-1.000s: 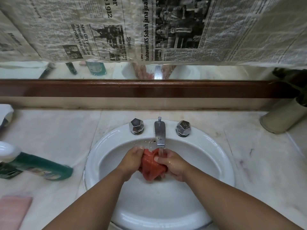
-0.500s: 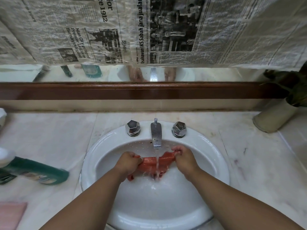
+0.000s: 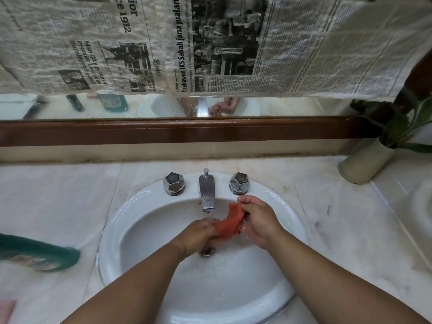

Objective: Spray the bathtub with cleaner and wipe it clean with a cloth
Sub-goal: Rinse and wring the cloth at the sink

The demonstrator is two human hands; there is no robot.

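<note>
Your left hand (image 3: 198, 235) covers the lower end of the red cloth (image 3: 228, 224) and part of the drain (image 3: 207, 251), so you cannot see how much cloth is bunched inside that fist. The green bottle (image 3: 39, 253) lying at the left edge of the worktop (image 3: 58, 206) is cut off by the frame, and its label is too blurred to read; it may be the cleaner. A pink thing (image 3: 5, 309) shows only as a sliver at the front left corner.

The cloth is over the sink (image 3: 112, 230), just beneath the tap spout (image 3: 207, 192), with a thin stream of water (image 3: 208, 215) falling beside it. Its long axis runs on a slant, from your left hand low in the bowl up towards the right knob (image 3: 239, 182) and the back edge of the worktop. Your left hand grips the lower end with curled fingers. Your right hand (image 3: 259, 224) pinches the upper end between thumb and fingers.

Newspaper (image 3: 210, 43) hangs over the mirror (image 3: 140, 106), its print turned sideways. You can read "Man City go top of Premier League as Burnley relegated", "Usahawan IKS Sabah jana jualan" and "1912". A pale plant pot (image 3: 364, 162) stands at the back right corner, its leaves cut off by the frame.
</note>
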